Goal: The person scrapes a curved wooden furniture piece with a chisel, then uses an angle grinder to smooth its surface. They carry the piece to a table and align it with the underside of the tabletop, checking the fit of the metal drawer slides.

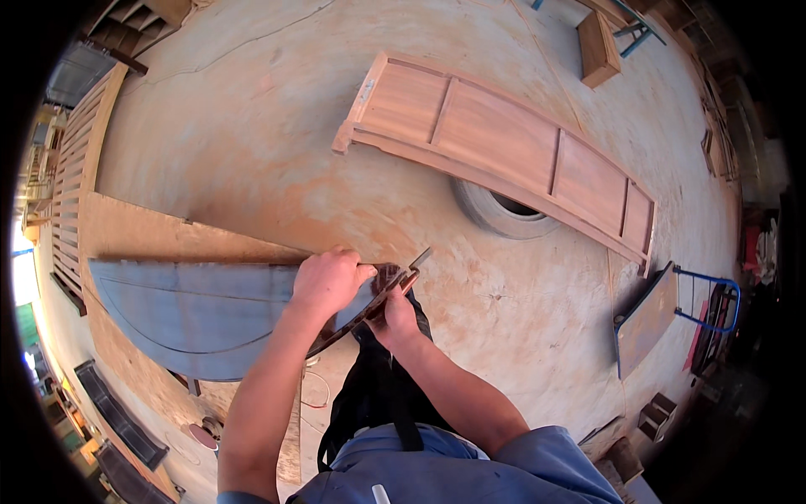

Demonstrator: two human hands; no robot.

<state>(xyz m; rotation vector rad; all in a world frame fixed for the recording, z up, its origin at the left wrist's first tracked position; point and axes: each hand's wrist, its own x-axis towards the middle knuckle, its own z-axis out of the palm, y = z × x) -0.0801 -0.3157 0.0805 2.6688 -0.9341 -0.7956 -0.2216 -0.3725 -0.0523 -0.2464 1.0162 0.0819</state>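
A long panel with a blue-grey sheen and a curved dark edge lies in front of me, reaching left. My left hand is closed over its far edge near the right end, fingers curled and thumb pointing right. Just right of it, my right hand grips the panel's dark reddish-brown tip from the near side, its fingers partly hidden under the wood. A thin grey metal strip juts out beyond that tip; its other end is hidden, and I cannot tell whether a hand holds it.
Plywood supports the panel. Ahead, a long reddish wooden frame lies over a tyre. A flat trolley with a blue handle stands right. A slatted wooden piece and a dark curved piece are at left.
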